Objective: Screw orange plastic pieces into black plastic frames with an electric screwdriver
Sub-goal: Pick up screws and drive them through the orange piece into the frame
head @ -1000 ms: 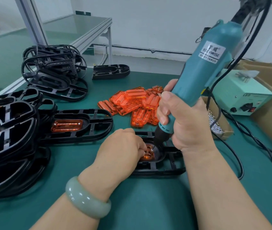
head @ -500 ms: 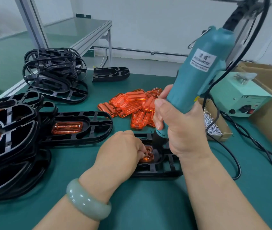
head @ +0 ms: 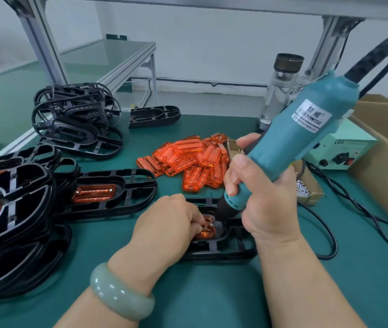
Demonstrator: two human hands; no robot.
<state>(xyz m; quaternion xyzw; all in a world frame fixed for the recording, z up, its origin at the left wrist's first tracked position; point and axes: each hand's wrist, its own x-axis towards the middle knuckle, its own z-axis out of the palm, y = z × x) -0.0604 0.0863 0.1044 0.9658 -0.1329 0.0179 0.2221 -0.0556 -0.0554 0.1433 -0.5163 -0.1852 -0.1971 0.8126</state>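
Two hands going: my right hand grips the teal screwdriver, tip down on the orange piece in the black frame on the tabletop; my left hand pinches that piece, fingers curled.

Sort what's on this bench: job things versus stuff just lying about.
Job: electric screwdriver in right hand; orange piece held by left hand; black frame; orange pile; screws.
Lying about: glass bottle; cardboard box.
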